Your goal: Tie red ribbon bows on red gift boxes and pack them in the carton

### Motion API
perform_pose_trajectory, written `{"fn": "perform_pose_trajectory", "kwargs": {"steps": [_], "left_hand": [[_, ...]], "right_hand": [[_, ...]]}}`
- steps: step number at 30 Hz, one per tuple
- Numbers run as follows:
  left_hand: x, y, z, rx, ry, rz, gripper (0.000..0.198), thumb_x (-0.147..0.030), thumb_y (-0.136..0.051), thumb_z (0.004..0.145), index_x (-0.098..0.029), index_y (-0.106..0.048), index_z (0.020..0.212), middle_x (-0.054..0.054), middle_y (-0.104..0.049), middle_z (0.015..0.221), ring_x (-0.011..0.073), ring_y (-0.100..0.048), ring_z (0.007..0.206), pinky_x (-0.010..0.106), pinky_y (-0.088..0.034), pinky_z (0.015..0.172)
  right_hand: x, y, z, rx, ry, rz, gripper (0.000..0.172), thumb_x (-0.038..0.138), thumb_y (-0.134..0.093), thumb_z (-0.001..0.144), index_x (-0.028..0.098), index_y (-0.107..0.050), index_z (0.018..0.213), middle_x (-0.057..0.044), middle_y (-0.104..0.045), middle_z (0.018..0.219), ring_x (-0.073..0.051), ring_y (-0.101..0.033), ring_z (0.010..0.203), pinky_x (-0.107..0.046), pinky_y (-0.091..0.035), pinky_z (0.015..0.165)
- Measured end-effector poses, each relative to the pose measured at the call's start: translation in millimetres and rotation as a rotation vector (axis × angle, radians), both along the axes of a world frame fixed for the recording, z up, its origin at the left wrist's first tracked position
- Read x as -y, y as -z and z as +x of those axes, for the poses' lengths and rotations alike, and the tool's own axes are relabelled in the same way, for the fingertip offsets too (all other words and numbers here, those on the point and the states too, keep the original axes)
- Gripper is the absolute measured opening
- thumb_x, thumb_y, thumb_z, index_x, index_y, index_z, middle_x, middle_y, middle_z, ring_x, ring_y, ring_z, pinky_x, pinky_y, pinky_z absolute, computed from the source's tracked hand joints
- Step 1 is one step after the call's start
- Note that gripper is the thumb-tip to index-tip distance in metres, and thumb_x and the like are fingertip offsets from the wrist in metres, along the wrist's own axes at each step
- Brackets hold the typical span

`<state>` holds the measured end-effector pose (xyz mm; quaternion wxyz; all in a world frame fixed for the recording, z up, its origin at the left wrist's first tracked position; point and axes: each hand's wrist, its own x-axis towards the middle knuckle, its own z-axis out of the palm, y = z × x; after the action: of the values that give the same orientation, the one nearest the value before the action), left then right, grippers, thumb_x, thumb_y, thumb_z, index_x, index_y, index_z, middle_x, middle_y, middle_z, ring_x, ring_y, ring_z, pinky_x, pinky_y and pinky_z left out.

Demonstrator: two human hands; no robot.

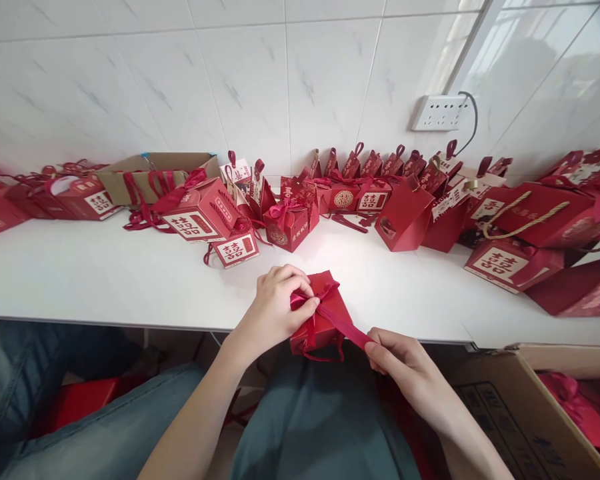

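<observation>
A small red gift box sits at the table's front edge, right before me, with a dark red ribbon tied across its top. Over the box, my left hand pinches the ribbon at its knot between thumb and fingers. To the lower right of the box, my right hand is closed on one ribbon end, which runs taut from the knot. A thin twisted cord hangs at the box's near side.
Along the tiled wall, the white table bears many red gift boxes and an open cardboard tray draped with ribbons. A power strip is on the wall. A cardboard carton with red items stands at lower right; a person's jeans-clad leg is at left.
</observation>
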<state>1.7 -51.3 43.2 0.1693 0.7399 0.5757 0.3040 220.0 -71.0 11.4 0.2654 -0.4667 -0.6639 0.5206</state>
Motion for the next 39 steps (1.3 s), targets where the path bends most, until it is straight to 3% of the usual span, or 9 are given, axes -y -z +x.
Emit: {"fn": "perform_pose_trajectory", "kwargs": {"steps": [4,8,12,14,17,20,24,29,39], "left_hand": [[1.2,0.4,-0.3,0.01,0.0,0.006,0.009,-0.026,-0.059,0.082,-0.021,-0.057,0.075,0.0,-0.059,0.097,0.0203,-0.051,0.099,0.04,-0.035,0.093],[5.2,2.5,-0.2,0.133,-0.023,0.08,0.016,-0.033,-0.059,0.081,-0.022,-0.056,0.092,0.003,-0.058,0.102,0.0197,-0.052,0.102,0.035,-0.039,0.092],[11.8,4.6,-3.0,0.269,-0.339,0.242,0.022,-0.04,-0.052,0.081,-0.02,-0.051,0.089,0.004,-0.057,0.093,0.0196,-0.054,0.092,0.032,-0.043,0.084],[15.1,4.0,-4.6,0.241,-0.423,0.122,0.025,-0.045,-0.049,0.082,-0.021,-0.048,0.076,0.001,-0.055,0.077,0.0179,-0.054,0.077,0.03,-0.042,0.074],[18.3,3.1,-4.4,0.198,-0.401,-0.124,0.033,-0.05,-0.048,0.082,-0.021,-0.043,0.067,-0.004,-0.049,0.06,0.014,-0.049,0.058,0.026,-0.037,0.06],[18.8,6.5,-1.9,0.233,-0.378,-0.144,0.036,-0.047,-0.047,0.083,-0.021,-0.037,0.062,-0.006,-0.041,0.054,0.0116,-0.041,0.052,0.024,-0.033,0.055],[17.3,17.8,2.1,0.372,-0.366,-0.08,0.036,-0.044,-0.046,0.084,-0.021,-0.034,0.06,-0.006,-0.036,0.053,0.0109,-0.037,0.051,0.022,-0.031,0.052],[17.2,27.9,9.1,0.534,-0.4,-0.025,0.036,-0.042,-0.047,0.083,-0.021,-0.032,0.058,-0.006,-0.03,0.052,0.0099,-0.033,0.049,0.021,-0.029,0.048],[20.1,31.9,15.3,0.62,-0.427,-0.009,0.036,-0.039,-0.043,0.087,-0.02,-0.03,0.059,-0.005,-0.029,0.056,0.0092,-0.029,0.051,0.021,-0.028,0.047]], "right_hand": [[-2.7,-1.6,9.7,0.049,0.007,0.031,0.047,0.06,-0.041,0.083,0.019,-0.043,0.061,0.003,-0.038,0.059,-0.012,-0.034,0.057,-0.025,-0.028,0.054],[-22.1,-14.8,9.2,0.11,0.202,0.194,0.049,0.064,-0.035,0.085,0.019,-0.051,0.07,0.0,-0.049,0.067,-0.016,-0.046,0.067,-0.026,-0.035,0.062],[-52.6,-34.3,-11.4,0.2,0.272,0.291,0.054,0.066,-0.032,0.085,0.019,-0.055,0.07,-0.003,-0.056,0.07,-0.018,-0.05,0.069,-0.027,-0.036,0.061],[-63.7,-43.2,-25.9,0.277,0.253,0.32,0.056,0.067,-0.03,0.085,0.019,-0.053,0.065,-0.003,-0.055,0.065,-0.017,-0.048,0.061,-0.027,-0.034,0.057],[-69.7,-50.1,-46.4,0.418,0.176,0.354,0.057,0.065,-0.031,0.086,0.02,-0.043,0.052,-0.001,-0.046,0.052,-0.015,-0.039,0.05,-0.027,-0.029,0.053],[-67.0,-45.4,-58.5,0.471,0.15,0.4,0.052,0.055,-0.039,0.086,0.021,-0.031,0.048,0.001,-0.038,0.046,-0.013,-0.031,0.047,-0.027,-0.026,0.051],[-61.9,-26.8,-58.8,0.249,0.174,0.435,0.037,0.04,-0.043,0.086,0.021,-0.036,0.055,0.003,-0.042,0.051,-0.012,-0.036,0.049,-0.025,-0.029,0.052],[-56.6,-10.2,-54.2,-0.019,0.221,0.424,0.035,0.044,-0.043,0.089,0.02,-0.043,0.063,0.002,-0.048,0.06,-0.013,-0.045,0.059,-0.024,-0.035,0.058],[-51.2,-5.4,-52.8,-0.162,0.272,0.357,0.038,0.046,-0.046,0.089,0.02,-0.042,0.062,0.004,-0.041,0.059,-0.011,-0.038,0.058,-0.024,-0.032,0.057]]}}
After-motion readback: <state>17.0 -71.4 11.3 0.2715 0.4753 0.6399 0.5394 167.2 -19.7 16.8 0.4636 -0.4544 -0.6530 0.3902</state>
